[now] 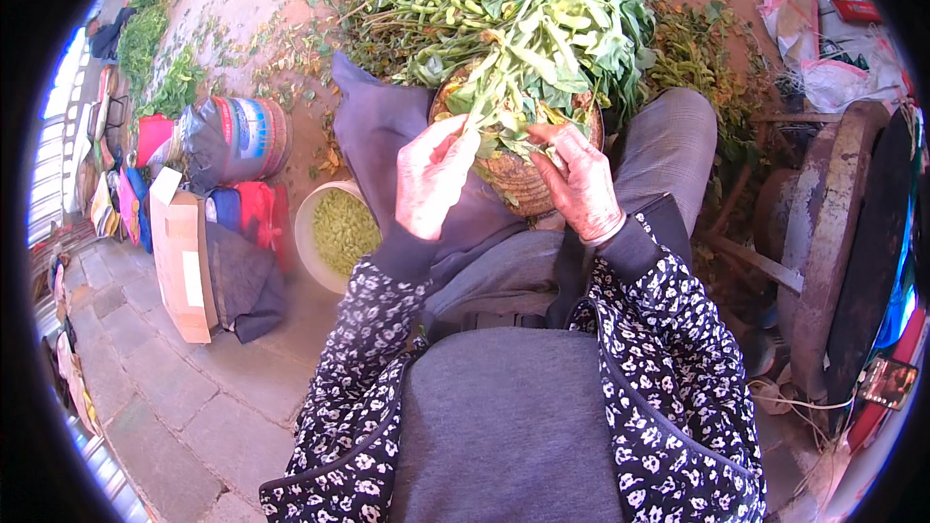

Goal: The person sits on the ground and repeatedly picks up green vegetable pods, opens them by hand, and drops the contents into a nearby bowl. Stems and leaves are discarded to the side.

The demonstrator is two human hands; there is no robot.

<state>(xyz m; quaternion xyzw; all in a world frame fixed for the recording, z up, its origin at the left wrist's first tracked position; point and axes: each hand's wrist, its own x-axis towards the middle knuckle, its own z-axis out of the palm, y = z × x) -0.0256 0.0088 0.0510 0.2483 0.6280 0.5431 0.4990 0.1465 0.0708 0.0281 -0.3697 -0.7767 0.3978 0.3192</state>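
My left hand (436,178) pinches the lower end of a leafy soybean plant (534,51) hung with green pods. My right hand (576,178) has its thumb and fingers closed around leaves or a pod at the plant's lower right side; what exactly lies between them is hard to tell. Both hands are above a round woven basket (519,189) between my knees. Beyond it lies a heap of cut bean plants (450,3) with many pods. To the left of my legs stands a white bucket (306,214) holding shelled green beans (345,232).
Left of the bucket are an opened cardboard box (182,269), a dark cloth (243,280) and a striped round container (251,138). An old wooden stand (817,247) is close on my right, with plastic sacks (835,76) behind it. Loose leaves litter the floor ahead.
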